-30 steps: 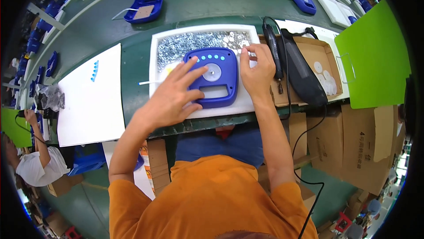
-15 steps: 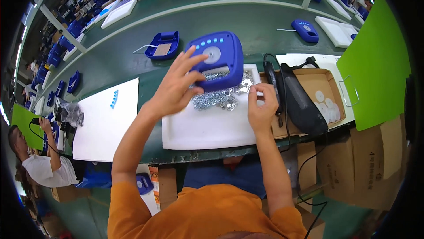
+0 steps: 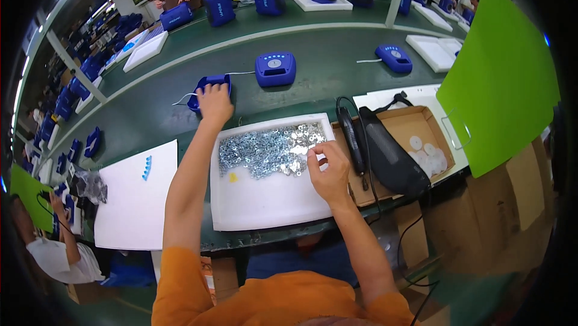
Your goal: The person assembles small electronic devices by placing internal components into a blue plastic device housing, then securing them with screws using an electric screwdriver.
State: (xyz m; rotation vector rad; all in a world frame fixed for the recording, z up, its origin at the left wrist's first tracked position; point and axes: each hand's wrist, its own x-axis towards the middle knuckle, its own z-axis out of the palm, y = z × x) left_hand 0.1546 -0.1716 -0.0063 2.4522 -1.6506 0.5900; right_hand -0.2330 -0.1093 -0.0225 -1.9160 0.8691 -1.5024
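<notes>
My left hand (image 3: 215, 104) reaches to the far left, its fingers closed over the near edge of an open blue plastic housing (image 3: 211, 80) with a white cable. To the right of that hand lies another blue housing (image 3: 283, 78), face up, with a round pale disc and a row of light-blue buttons. My right hand (image 3: 330, 172) hovers at the right side of a white foam tray (image 3: 271, 205), thumb and fingertips pinched together; whatever they hold is too small to make out. Many small metal washers and nuts (image 3: 256, 150) fill the tray's far part, beside a small yellow piece (image 3: 233, 177).
Right of the tray are a black power tool (image 3: 391, 151) with its cord and a cardboard box (image 3: 442, 121) of white discs. A green panel (image 3: 500, 85) stands beyond them. At left, a white board (image 3: 135, 205) bears a light-blue button strip (image 3: 147, 168). Co-workers sit across the bench.
My left hand has set the buttoned blue housing down on the bench and moved left to the open housing. My right hand stays pinched near the tray's right side. The view has shifted.
</notes>
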